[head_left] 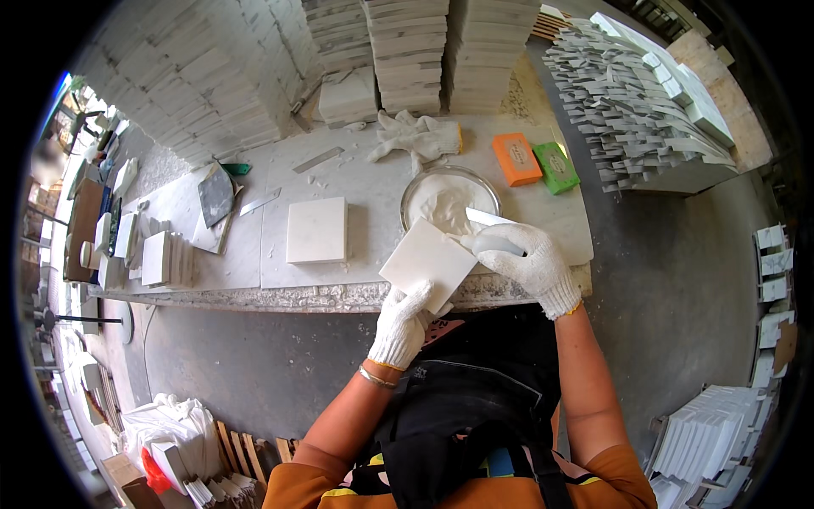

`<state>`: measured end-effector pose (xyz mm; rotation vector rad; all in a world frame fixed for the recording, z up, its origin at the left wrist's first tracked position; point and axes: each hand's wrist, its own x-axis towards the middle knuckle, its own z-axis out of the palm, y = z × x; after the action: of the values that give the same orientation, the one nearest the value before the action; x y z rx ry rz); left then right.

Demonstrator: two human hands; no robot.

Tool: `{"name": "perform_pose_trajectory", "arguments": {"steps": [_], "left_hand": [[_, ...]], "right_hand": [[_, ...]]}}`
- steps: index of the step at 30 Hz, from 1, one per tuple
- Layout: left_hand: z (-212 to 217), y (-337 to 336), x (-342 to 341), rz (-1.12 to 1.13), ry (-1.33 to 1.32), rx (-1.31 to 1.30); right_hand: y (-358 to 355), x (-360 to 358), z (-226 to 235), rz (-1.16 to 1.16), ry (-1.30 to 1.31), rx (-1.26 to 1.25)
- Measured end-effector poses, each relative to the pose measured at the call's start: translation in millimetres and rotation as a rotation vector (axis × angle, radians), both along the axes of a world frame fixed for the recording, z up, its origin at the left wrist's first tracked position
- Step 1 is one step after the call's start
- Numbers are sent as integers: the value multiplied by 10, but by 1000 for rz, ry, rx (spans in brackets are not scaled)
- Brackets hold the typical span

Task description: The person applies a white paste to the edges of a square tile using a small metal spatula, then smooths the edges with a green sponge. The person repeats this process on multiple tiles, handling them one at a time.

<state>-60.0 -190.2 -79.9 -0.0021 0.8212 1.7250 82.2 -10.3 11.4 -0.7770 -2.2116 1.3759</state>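
Observation:
My left hand [400, 327], in a white knit glove, grips a square white tile [428, 263] by its near edge and holds it tilted over the front of the table. In my gloved right hand [534, 265] is a putty knife [498, 244] with a pale grey handle. Its working end, partly hidden, is at the tile's right corner. Just behind the tile stands a round metal bowl [498, 192] holding white paste [445, 199]. A stack of square white tiles [317, 231] sits on the table left of my hands.
A spare pair of gloves [415, 137], an orange box [515, 159] and a green box [555, 167] lie beyond the bowl. Metal strips [319, 159] and a dark slab [216, 197] are leftward. Tall tile stacks [407, 55] line the table's back.

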Motion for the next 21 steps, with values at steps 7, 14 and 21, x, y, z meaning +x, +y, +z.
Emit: {"name": "perform_pose_trajectory", "arguments": {"steps": [7, 14, 21], "left_hand": [[-45, -14, -2, 0, -4, -6], [-3, -3, 4, -10, 2, -15], [-19, -24, -14, -13, -8, 11]], "right_hand": [[19, 44, -14, 11, -7, -136], [168, 189, 37, -114, 145, -364], [639, 39, 124, -265, 29, 201]]}}
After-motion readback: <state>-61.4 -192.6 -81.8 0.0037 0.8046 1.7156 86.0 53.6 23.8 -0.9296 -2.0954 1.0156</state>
